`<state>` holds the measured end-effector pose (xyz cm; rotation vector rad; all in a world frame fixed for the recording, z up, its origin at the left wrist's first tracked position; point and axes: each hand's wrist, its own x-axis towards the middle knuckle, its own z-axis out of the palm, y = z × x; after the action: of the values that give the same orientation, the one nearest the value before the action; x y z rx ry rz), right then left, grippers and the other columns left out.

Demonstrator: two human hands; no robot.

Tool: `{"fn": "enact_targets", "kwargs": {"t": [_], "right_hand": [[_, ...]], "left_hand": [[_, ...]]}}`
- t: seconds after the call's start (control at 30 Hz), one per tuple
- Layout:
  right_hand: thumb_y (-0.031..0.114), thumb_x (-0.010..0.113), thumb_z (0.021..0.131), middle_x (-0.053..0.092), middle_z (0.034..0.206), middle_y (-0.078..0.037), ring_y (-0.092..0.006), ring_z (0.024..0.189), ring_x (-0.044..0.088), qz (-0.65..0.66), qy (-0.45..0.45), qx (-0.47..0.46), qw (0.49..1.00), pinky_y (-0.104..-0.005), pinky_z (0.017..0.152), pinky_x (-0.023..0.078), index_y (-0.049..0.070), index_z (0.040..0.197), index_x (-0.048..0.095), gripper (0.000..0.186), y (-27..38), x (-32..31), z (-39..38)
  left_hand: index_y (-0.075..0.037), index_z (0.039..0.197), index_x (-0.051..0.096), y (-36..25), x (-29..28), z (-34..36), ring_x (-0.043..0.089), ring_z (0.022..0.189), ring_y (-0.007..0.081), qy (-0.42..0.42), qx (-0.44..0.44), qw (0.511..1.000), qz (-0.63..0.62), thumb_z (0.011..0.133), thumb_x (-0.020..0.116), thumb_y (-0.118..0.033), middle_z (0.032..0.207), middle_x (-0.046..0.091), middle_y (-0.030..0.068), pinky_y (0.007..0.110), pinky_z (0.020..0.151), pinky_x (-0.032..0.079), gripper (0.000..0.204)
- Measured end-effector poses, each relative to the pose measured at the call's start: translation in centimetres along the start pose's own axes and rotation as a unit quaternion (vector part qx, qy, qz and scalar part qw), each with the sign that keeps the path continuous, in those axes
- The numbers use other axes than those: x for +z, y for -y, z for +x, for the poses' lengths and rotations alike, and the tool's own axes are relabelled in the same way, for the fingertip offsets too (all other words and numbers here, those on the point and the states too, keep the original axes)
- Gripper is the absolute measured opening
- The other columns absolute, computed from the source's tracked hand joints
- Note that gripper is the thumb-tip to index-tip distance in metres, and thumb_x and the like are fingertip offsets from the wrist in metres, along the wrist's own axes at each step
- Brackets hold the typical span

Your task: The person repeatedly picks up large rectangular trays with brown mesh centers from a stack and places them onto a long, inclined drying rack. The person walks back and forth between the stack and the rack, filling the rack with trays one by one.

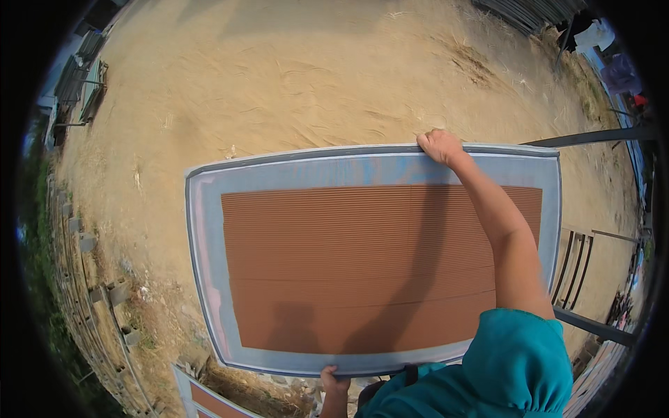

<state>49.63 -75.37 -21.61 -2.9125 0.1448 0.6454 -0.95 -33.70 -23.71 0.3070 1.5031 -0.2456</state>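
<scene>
A large rectangular tray (306, 171) with a blue-grey border and raised rim spreads out before me. Thin, straight reddish-brown strands (348, 258) lie side by side across it in a tight sheet; I cannot tell what they are made of. My right hand (440, 145) reaches over the sheet, its fingers closed around the far rim, right of the middle. At the near rim, my left hand (334, 382) grips the edge close to my body, part of it hidden below the tray. Shadows fall across the strands.
Sandy ground (279, 90) stretches beyond the tray. Dark metal bars (592, 327) of a rack stand at the right. Another tray with brown contents (216, 404) shows at lower left. Blocks and poles (115, 292) line the left side; stacked panels (526, 14) sit far right.
</scene>
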Motion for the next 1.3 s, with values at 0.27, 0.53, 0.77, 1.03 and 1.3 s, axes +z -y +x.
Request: {"fn": "enact_targets", "kwargs": {"t": [0.27, 0.53, 0.77, 1.03, 1.3], "right_hand": [[0.043, 0.032, 0.076, 0.057, 0.108, -0.018, -0.0303, 0.101, 0.053, 0.033, 0.127, 0.067, 0.989, -0.0378, 0.085, 0.039, 0.003, 0.098, 0.062, 0.054, -1.0, 0.4, 3.4], [0.034, 0.038, 0.079, 0.060, 0.103, -0.012, -0.0197, 0.089, 0.057, 0.143, 0.261, 0.105, 0.949, -0.0343, 0.081, 0.040, 0.006, 0.100, 0.062, 0.043, 3.1, -8.7, -2.2], [0.033, 0.035, 0.078, 0.060, 0.102, -0.013, -0.0209, 0.088, 0.056, 0.097, 0.139, 0.034, 0.985, -0.0345, 0.079, 0.039, 0.004, 0.097, 0.061, 0.043, 3.3, -12.7, -8.8], [0.051, 0.021, 0.082, 0.050, 0.105, -0.032, -0.0396, 0.103, 0.049, 0.012, -0.022, 0.019, 1.000, -0.0403, 0.089, 0.036, -0.010, 0.099, 0.054, 0.071, 5.4, -6.7, -17.2], [0.036, 0.019, 0.083, 0.051, 0.108, -0.029, -0.0373, 0.106, 0.048, -0.035, -0.083, 0.037, 0.995, -0.0397, 0.092, 0.035, -0.009, 0.100, 0.056, 0.060, 11.8, -6.5, -28.5]], "left_hand": [[-0.004, 0.093, 0.051, 0.3, -1.3, 1.0, 0.050, 0.092, 0.0297, 0.013, 0.053, 0.998, 0.016, 0.051, 0.049, -0.006, 0.095, 0.054, 0.0103, 0.043, 0.090, 0.037, 0.042], [-0.001, 0.094, 0.050, 0.5, -2.6, 0.6, 0.050, 0.095, 0.0307, 0.112, 0.067, 0.991, 0.013, 0.052, 0.048, -0.006, 0.098, 0.054, 0.0110, 0.042, 0.092, 0.036, 0.042], [0.001, 0.095, 0.048, 1.4, -4.0, 0.7, 0.047, 0.094, 0.0321, 0.081, 0.062, 0.994, -0.036, 0.055, 0.048, -0.005, 0.096, 0.051, 0.0140, 0.043, 0.090, 0.037, 0.041], [0.004, 0.099, 0.045, 3.1, -13.0, -4.4, 0.047, 0.094, 0.0335, 0.121, 0.024, 0.990, -0.073, 0.060, 0.047, -0.009, 0.101, 0.051, 0.0169, 0.045, 0.089, 0.036, 0.042], [-0.003, 0.104, 0.050, 3.7, -24.1, 1.3, 0.050, 0.096, 0.0275, 0.236, 0.045, 0.970, 0.024, 0.083, 0.033, -0.029, 0.102, 0.054, 0.0162, 0.039, 0.087, 0.041, 0.037]]}}
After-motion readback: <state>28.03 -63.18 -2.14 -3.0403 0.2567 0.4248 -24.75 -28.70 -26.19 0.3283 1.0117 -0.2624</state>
